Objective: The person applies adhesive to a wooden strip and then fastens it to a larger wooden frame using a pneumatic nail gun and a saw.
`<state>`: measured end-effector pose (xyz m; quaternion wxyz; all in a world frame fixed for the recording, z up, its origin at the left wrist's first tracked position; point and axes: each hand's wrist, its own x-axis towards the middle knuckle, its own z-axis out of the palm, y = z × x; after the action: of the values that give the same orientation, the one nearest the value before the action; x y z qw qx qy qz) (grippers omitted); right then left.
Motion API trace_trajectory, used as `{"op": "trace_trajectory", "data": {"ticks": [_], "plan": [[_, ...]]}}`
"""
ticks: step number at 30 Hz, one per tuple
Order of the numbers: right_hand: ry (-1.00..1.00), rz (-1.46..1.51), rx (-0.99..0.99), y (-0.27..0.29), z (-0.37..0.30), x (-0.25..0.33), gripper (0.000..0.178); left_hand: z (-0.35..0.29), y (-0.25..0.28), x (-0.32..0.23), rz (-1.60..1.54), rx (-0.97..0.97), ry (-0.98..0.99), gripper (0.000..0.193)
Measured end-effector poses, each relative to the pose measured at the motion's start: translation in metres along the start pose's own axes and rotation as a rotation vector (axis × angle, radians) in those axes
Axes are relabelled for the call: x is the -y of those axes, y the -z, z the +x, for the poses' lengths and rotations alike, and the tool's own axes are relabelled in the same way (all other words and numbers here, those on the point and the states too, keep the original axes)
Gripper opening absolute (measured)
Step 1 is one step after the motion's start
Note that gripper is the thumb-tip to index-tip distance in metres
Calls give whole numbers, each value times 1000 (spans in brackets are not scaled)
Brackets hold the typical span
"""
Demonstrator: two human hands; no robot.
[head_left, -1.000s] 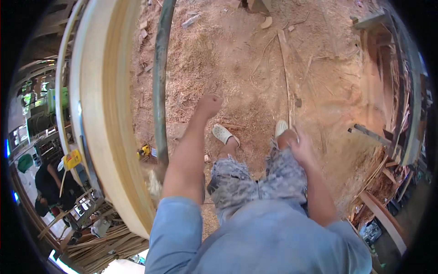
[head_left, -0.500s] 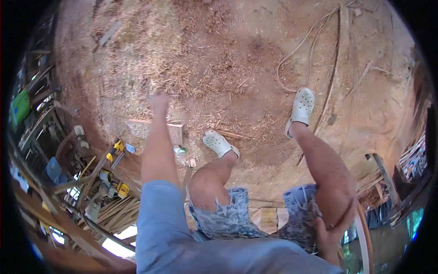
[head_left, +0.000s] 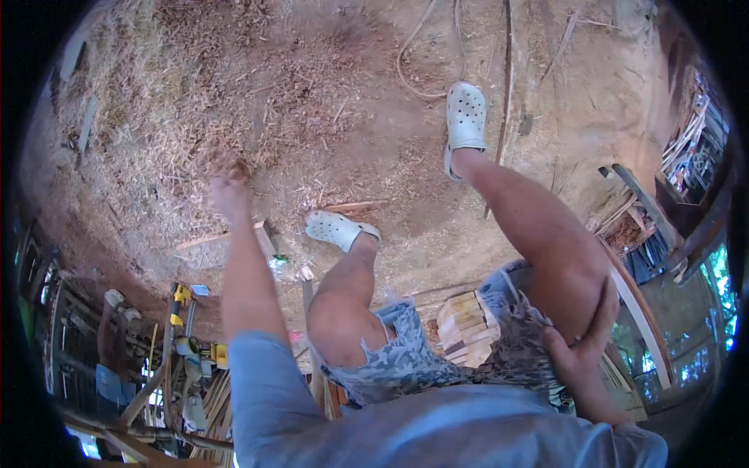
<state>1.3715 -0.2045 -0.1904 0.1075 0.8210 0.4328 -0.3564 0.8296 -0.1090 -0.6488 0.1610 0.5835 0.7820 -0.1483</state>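
My left arm stretches forward and down over a floor strewn with wood shavings (head_left: 296,117). At its end my left hand (head_left: 230,195), somewhat blurred, appears closed on a brownish clump of wood shavings (head_left: 226,164). Its separate fingers are hard to make out. My right hand (head_left: 581,363) rests on my bare right leg (head_left: 546,218) by the frayed hem of the shorts (head_left: 515,304). Its thumb and fingers are apart around the leg, with nothing seen in them.
Pale clogs (head_left: 343,228) are on my feet. A wooden block (head_left: 263,240) lies below my left forearm. Stacked wood pieces (head_left: 468,324) show between my legs. At left are a yellow power tool (head_left: 179,296) and wood strips (head_left: 214,405); a hose (head_left: 406,70) lies ahead.
My view has shifted, so the clogs and hose appear farther left. The left hand also appears farther left and lower, with the brownish clump now showing at its fingers. My right hand stays on the leg.
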Motion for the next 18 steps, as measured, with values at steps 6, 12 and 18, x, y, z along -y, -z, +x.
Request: {"op": "trace_trajectory", "data": {"ticks": [6, 12, 18], "plan": [[30, 10, 137, 13, 4, -6, 100, -138, 33, -120, -421, 256, -86, 23], [288, -46, -15, 20, 9, -13, 76, -270, 151, -225, -352, 204, -416, 21], [763, 413, 16, 49, -23, 30, 47, -351, 382, -293, -1066, 750, -239, 23]]}}
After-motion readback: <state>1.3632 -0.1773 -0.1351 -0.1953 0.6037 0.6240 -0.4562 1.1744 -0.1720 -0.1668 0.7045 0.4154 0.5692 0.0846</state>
